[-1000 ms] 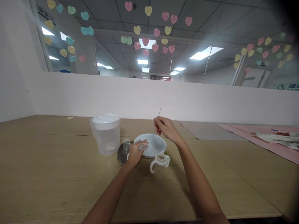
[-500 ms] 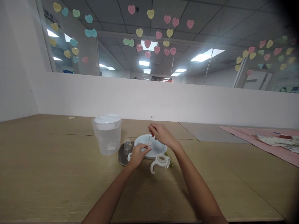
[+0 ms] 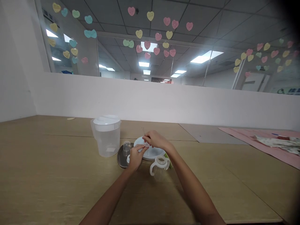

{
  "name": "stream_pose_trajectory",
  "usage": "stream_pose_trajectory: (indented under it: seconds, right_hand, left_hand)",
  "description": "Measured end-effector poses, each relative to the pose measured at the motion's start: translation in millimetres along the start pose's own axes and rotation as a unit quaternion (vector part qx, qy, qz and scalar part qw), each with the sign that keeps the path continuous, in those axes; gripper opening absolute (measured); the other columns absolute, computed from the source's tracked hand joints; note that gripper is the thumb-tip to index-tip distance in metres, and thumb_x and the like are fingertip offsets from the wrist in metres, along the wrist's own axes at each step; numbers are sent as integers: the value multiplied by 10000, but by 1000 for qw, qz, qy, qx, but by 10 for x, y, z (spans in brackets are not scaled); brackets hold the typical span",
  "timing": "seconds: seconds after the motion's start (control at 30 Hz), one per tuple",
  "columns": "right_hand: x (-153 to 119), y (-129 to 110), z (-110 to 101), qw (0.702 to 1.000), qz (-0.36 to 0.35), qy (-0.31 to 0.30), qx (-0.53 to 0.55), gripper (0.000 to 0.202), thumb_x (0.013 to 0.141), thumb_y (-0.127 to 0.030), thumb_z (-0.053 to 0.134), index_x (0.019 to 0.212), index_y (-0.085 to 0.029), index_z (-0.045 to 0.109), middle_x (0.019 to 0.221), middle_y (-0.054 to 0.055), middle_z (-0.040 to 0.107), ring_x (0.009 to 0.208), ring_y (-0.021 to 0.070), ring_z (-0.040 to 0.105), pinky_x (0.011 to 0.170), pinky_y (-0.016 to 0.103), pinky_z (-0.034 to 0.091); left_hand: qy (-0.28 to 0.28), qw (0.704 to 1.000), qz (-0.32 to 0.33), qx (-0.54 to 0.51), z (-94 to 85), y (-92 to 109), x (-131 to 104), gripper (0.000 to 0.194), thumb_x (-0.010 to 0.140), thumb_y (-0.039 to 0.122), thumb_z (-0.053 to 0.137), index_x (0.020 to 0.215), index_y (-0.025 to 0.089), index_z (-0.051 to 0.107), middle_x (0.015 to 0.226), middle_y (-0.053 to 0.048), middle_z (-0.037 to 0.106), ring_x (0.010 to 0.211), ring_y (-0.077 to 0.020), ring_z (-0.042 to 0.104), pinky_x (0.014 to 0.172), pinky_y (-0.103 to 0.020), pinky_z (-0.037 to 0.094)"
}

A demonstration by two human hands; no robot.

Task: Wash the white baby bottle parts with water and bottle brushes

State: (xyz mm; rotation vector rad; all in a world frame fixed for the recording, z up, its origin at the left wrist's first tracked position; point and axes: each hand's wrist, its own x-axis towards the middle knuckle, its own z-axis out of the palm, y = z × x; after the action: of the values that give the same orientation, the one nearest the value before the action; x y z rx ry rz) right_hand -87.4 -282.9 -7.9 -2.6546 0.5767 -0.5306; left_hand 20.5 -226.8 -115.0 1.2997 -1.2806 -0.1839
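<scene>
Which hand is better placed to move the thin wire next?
Likely the right hand: it grips the thin wire, while the left hand holds the small round piece over the white dish.

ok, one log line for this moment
left hand: pinching small clear part; right hand: holding thin wire tool; place: at white bowl; nearby: handled cup

No words can be read. At three o'clock, a pale sign bears a green mark and blue characters, which the edge cuts. Toward twelve, heart-shaped notes have writing too small for reading. At eight, the pitcher has an unreadable label.
</scene>
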Motion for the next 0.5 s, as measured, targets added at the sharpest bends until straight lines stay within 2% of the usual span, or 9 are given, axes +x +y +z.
stream_pose_trajectory:
  seconds: [0.07,0.2,0.27,0.37,0.5]
  right_hand:
    - [0,-16,2,1000,-21,13,-19,267,798,-233,441,595,-119,571,464,-28,470,424,56,383,452,190,260]
    - [-68,-119,-73,990,-68,126,0,270,818,-312,435,738,-132,619,561,-24,517,509,67,393,497,191,268]
    - [-95,-168,-95,982,-85,166,9,306,845,-310,393,748,-132,622,596,-14,544,527,69,403,522,194,282]
    - [-81,-168,-59,982,-99,159,-16,306,845,-253,398,687,-122,624,626,10,582,549,76,431,553,201,295]
    - [13,-53,69,990,-80,99,-65,259,816,-214,455,639,-125,623,650,25,598,577,87,457,559,202,295]
  left_hand:
    - [9,1000,6,-2,20,-27,-6,217,740,320,543,862,203,678,883,-23,677,833,-163,598,782,-281,448]
    - [12,1000,6,-5,40,-47,6,223,735,320,551,854,184,681,886,-37,677,833,-167,601,775,-278,450]
    - [8,1000,3,-4,27,-25,13,214,731,317,552,835,186,685,870,-32,680,814,-167,602,765,-278,452]
    - [16,1000,-9,1,-9,33,14,218,730,321,545,817,184,690,826,-25,684,785,-168,599,742,-276,454]
    - [48,999,-26,-6,-40,94,17,259,734,354,523,802,169,691,752,-20,683,745,-164,597,694,-259,459]
